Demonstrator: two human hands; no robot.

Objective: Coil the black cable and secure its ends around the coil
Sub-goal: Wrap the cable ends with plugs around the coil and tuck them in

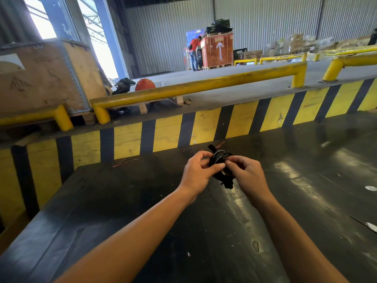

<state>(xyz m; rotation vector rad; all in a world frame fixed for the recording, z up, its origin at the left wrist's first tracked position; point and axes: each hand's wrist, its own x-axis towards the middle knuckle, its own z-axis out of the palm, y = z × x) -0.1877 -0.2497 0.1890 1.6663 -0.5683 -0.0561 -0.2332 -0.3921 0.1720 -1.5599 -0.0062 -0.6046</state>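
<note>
My left hand [197,173] and right hand [247,175] both pinch the cable [221,162], a tight coil held over the table [142,211]. I'd keep the wraps snug, tucking each end under. Beyond the coil: striped wall [167,131].

There are two hands, a left hand [196,170] and a right hand [247,176]. They hold one black cable [221,160] between them, over one big black table [142,211]. Two thin red strings lie on the table, one [124,162] at the left and one [219,144] near the cable. One person in a red shirt [193,52] stands far off beside one red crate [218,51].
</note>
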